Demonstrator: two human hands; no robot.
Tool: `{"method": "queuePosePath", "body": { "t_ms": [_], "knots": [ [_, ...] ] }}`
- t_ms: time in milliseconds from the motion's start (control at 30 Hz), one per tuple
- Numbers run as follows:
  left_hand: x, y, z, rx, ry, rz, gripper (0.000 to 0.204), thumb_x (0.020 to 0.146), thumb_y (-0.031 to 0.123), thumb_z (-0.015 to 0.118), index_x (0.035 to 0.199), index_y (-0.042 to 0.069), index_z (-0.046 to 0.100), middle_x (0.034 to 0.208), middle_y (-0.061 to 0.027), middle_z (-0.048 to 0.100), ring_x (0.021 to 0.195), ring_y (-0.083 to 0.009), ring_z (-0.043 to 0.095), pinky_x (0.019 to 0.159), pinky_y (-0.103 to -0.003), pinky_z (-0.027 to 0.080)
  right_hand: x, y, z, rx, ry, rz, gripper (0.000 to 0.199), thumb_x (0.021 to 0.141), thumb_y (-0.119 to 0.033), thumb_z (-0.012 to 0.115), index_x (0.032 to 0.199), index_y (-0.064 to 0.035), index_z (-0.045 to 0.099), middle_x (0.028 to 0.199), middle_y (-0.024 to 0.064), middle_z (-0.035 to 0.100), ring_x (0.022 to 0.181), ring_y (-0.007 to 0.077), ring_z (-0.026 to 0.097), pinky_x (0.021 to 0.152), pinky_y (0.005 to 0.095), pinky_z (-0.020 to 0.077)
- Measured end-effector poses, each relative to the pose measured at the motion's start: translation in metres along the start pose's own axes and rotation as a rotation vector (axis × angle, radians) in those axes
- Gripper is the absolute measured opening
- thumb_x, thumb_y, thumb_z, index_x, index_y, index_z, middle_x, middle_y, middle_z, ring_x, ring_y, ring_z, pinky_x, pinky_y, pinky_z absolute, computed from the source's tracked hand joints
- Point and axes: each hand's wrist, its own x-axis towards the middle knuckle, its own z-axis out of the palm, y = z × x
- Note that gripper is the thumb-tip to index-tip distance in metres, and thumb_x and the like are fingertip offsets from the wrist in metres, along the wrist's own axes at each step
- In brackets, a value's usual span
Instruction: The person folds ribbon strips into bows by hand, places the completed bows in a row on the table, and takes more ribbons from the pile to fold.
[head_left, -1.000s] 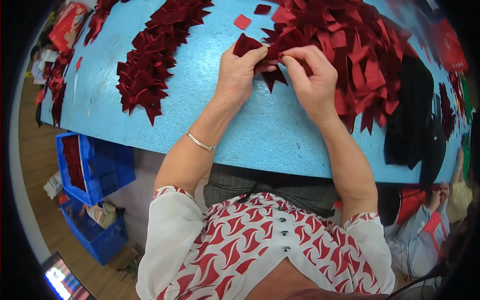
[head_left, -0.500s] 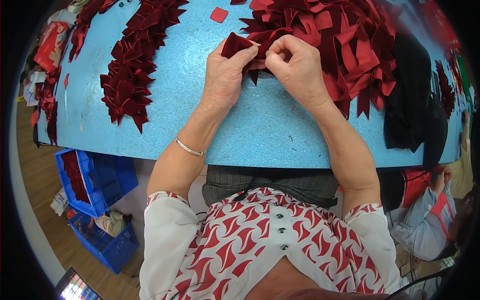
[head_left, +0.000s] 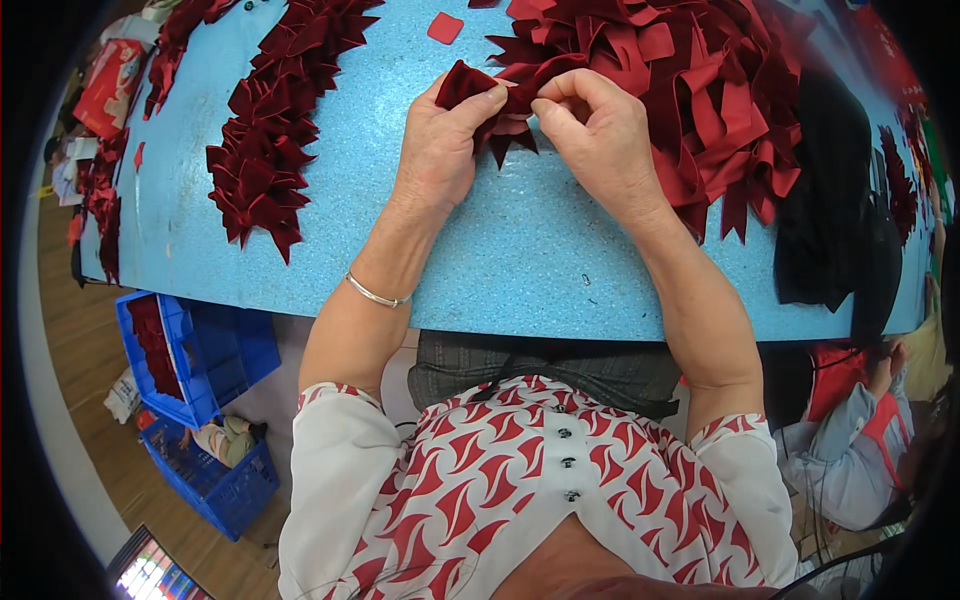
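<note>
Above the blue tabletop, my left hand (head_left: 437, 150) holds a dark red velvet ribbon piece (head_left: 465, 84), folded like a bow, pinched between thumb and fingers. Its notched tails hang below the fingertips. Close against the piece's right part, my right hand (head_left: 603, 135) is closed, thumb and forefinger tips pressed together; what lies between them is too small to make out. Just beyond and right of my hands spreads a big heap of red velvet ribbon pieces (head_left: 700, 110) with notched ends. To the left lies a long row of finished-looking dark red bows (head_left: 262, 165).
A small red square (head_left: 444, 28) lies on the blue table (head_left: 370, 120). Black cloth (head_left: 825, 200) drapes over its right side. Below the left edge stand blue crates (head_left: 215, 345), one holding dark red material. Another person's grey sleeve (head_left: 850, 440) shows at lower right.
My left hand has shifted slightly, tilting the ribbon piece, and its lower tails show more. The right fingers have drawn a little apart from the left. The whole view has moved slightly.
</note>
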Motion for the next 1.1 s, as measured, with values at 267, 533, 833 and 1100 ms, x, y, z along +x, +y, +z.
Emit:
{"method": "queuePosePath", "body": {
  "t_ms": [267,533,833,1100],
  "knots": [
    [-0.002,0.003,0.002,0.138,-0.076,0.093,0.015,0.080,0.005,0.060,0.093,-0.001,0.060,0.087,-0.0079,0.063,0.075,-0.0138,0.060,0.069,-0.025,0.051,0.000,-0.001,-0.005,-0.086,-0.031,0.007,0.009,0.075,-0.006,0.059,0.070,-0.0003,0.055,0.058,0.0015,0.052,0.053,0.0057,0.047,0.048,0.0220,0.0391],
    [-0.002,0.007,0.006,0.032,-0.029,0.086,0.014,0.079,0.006,0.060,0.091,-0.001,0.061,0.086,-0.0078,0.063,0.075,-0.0149,0.060,0.069,-0.027,0.051,0.003,0.000,-0.002,-0.180,0.145,-0.215,0.015,0.078,-0.012,0.063,0.073,-0.0006,0.056,0.057,0.0022,0.051,0.051,0.0065,0.047,0.046,0.0235,0.0377],
    [0.002,0.014,-0.009,-0.323,0.133,-0.158,0.012,0.080,0.006,0.059,0.090,0.000,0.061,0.079,-0.0077,0.062,0.067,-0.0172,0.057,0.062,-0.028,0.049,-0.012,-0.028,-0.001,0.244,-0.536,0.505,0.014,0.080,-0.016,0.065,0.078,-0.0021,0.061,0.067,0.0028,0.057,0.054,0.0096,0.051,0.047,0.0238,0.0405],
    [0.002,0.010,-0.008,-0.103,0.001,-0.152,0.013,0.080,0.009,0.061,0.090,0.001,0.061,0.077,-0.0071,0.062,0.064,-0.0142,0.054,0.060,-0.026,0.046,-0.010,-0.006,0.016,1.026,-0.028,0.533,0.013,0.078,-0.013,0.067,0.079,0.0000,0.064,0.064,0.0032,0.058,0.056,0.0111,0.054,0.049,0.0251,0.0442]
  ]
}}
